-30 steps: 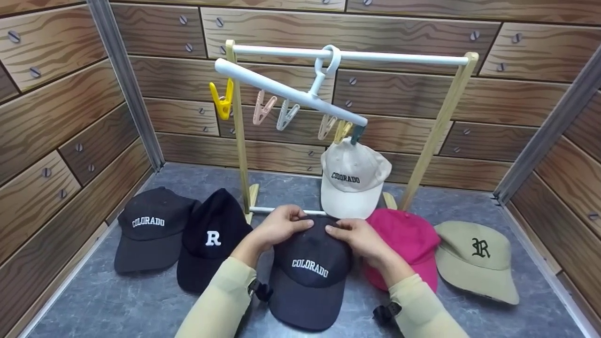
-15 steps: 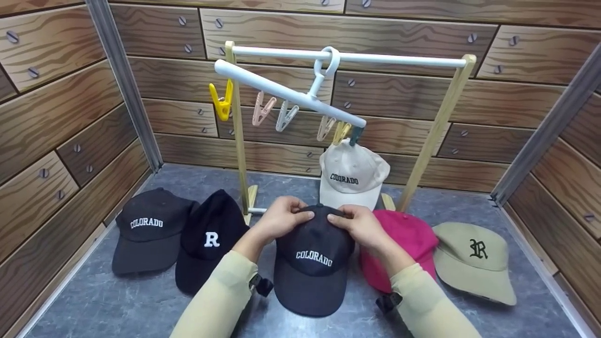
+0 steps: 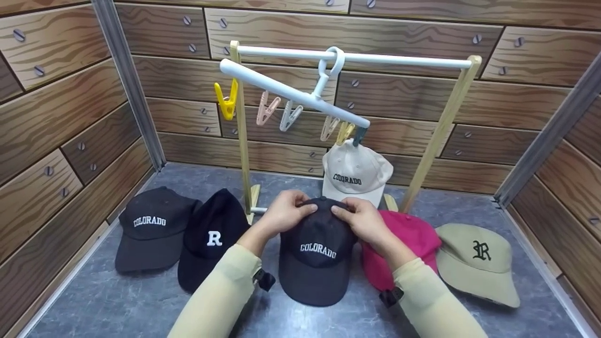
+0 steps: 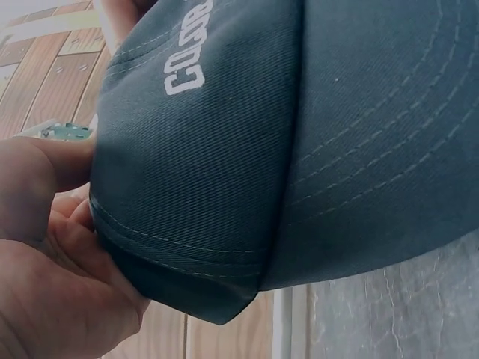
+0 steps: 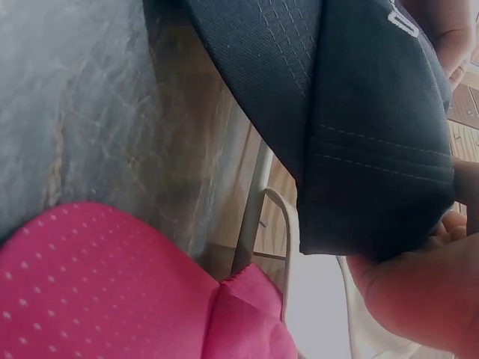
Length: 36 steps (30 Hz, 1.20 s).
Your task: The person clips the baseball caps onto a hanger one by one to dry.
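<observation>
Between my two hands is a black baseball cap point(image 3: 317, 270) with white COLORADO lettering, its brim toward me. My left hand point(image 3: 288, 213) pinches the crown near the top on the left, thumb in front and fingers behind. On the right side of the crown my right hand point(image 3: 364, 219) pinches it the same way. In both wrist views the cap is held up above the grey surface. Behind it, a white COLORADO baseball cap point(image 3: 354, 171) hangs from a dark green clip point(image 3: 360, 136) at the low right end of a tilted white hanger point(image 3: 291, 94).
The hanger hooks over the white rail point(image 3: 404, 58) of a wooden-legged rack. Its other clips include a yellow clip point(image 3: 227, 99) at the high left end. At left lie a black cap point(image 3: 150, 230) and a navy R cap point(image 3: 213, 244); at right, a pink cap point(image 3: 408, 234) and a khaki cap point(image 3: 479, 263).
Both hands have raised the black cap and carried it slightly forward and right, toward the rack. It now covers the white cap's lower brim. The hanger and other caps stay put.
</observation>
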Each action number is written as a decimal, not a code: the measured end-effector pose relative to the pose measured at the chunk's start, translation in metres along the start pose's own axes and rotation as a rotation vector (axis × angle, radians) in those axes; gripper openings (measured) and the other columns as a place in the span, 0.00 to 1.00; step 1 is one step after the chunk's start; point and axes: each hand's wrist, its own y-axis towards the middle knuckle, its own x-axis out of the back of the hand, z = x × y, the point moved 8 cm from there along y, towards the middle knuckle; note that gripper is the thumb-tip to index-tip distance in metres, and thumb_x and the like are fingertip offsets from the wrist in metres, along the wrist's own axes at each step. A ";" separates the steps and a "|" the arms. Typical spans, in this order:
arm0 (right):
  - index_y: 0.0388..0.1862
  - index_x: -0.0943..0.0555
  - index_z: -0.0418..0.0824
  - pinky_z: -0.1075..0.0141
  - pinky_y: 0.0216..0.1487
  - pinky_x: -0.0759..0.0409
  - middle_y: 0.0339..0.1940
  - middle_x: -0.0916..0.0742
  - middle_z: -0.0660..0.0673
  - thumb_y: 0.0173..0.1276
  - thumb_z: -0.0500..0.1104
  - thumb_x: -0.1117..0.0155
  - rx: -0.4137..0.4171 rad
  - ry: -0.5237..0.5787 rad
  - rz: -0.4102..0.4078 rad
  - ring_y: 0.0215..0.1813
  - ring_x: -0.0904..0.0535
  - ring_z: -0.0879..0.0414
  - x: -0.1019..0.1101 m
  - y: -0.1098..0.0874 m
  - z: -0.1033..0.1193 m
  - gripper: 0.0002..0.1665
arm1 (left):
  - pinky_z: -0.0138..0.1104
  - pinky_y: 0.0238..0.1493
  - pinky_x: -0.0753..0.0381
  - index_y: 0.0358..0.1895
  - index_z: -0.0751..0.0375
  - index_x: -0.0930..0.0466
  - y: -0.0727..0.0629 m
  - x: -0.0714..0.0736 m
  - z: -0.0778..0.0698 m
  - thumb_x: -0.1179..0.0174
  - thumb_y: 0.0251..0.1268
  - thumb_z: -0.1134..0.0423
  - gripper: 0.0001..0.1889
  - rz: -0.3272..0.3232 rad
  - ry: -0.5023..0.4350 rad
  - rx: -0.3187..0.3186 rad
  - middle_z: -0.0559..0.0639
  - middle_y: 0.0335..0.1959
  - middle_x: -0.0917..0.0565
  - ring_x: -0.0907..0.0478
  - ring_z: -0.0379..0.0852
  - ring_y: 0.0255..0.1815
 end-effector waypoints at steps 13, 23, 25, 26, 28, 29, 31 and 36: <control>0.43 0.10 0.37 0.67 0.37 0.21 0.30 0.14 0.52 0.82 0.45 0.29 0.074 -0.104 -0.061 0.34 0.20 0.58 0.011 0.011 0.017 0.11 | 0.37 0.41 0.22 0.38 0.61 0.13 0.012 0.008 -0.013 0.29 0.77 0.62 0.08 -0.042 0.030 -0.051 0.42 0.29 0.18 0.23 0.41 0.33; 0.42 0.10 0.37 0.64 0.43 0.23 0.33 0.12 0.51 0.81 0.45 0.29 0.121 -0.164 -0.079 0.39 0.20 0.55 0.022 0.019 0.031 0.11 | 0.39 0.44 0.21 0.40 0.62 0.13 0.021 0.011 -0.021 0.30 0.79 0.62 0.08 -0.077 0.023 -0.071 0.46 0.33 0.14 0.21 0.42 0.36; 0.42 0.10 0.37 0.64 0.43 0.23 0.33 0.12 0.51 0.81 0.45 0.29 0.132 -0.166 -0.078 0.39 0.20 0.55 0.024 0.021 0.034 0.12 | 0.39 0.45 0.21 0.39 0.62 0.13 0.024 0.012 -0.022 0.30 0.79 0.62 0.08 -0.088 0.021 -0.079 0.46 0.33 0.15 0.21 0.42 0.36; 0.43 0.10 0.36 0.65 0.42 0.23 0.33 0.12 0.51 0.82 0.44 0.29 0.137 -0.165 -0.077 0.39 0.20 0.55 0.025 0.022 0.035 0.12 | 0.39 0.45 0.21 0.39 0.62 0.13 0.025 0.012 -0.023 0.31 0.78 0.62 0.08 -0.093 0.019 -0.084 0.46 0.33 0.15 0.21 0.42 0.36; 0.42 0.10 0.35 0.65 0.41 0.23 0.33 0.13 0.51 0.82 0.43 0.30 0.147 -0.166 -0.073 0.38 0.20 0.55 0.026 0.025 0.037 0.12 | 0.39 0.46 0.21 0.39 0.63 0.13 0.027 0.012 -0.024 0.31 0.78 0.63 0.07 -0.098 0.011 -0.087 0.47 0.34 0.14 0.21 0.43 0.37; 0.43 0.10 0.35 0.65 0.41 0.23 0.32 0.13 0.51 0.82 0.43 0.30 0.152 -0.171 -0.071 0.38 0.20 0.55 0.027 0.026 0.039 0.12 | 0.39 0.47 0.21 0.39 0.63 0.13 0.029 0.012 -0.025 0.31 0.78 0.63 0.07 -0.100 0.008 -0.091 0.47 0.34 0.14 0.21 0.43 0.37; 0.43 0.10 0.35 0.65 0.41 0.23 0.33 0.13 0.50 0.82 0.43 0.30 0.157 -0.180 -0.071 0.38 0.20 0.55 0.029 0.028 0.041 0.12 | 0.40 0.49 0.20 0.40 0.63 0.13 0.031 0.013 -0.027 0.31 0.78 0.63 0.07 -0.101 0.002 -0.095 0.49 0.36 0.12 0.20 0.43 0.39; 0.44 0.10 0.36 0.63 0.43 0.23 0.34 0.13 0.50 0.83 0.46 0.31 0.159 -0.219 -0.069 0.39 0.20 0.54 0.033 0.033 0.045 0.13 | 0.41 0.52 0.19 0.42 0.63 0.11 0.036 0.017 -0.032 0.31 0.78 0.62 0.07 -0.106 0.026 -0.095 0.51 0.39 0.10 0.18 0.44 0.41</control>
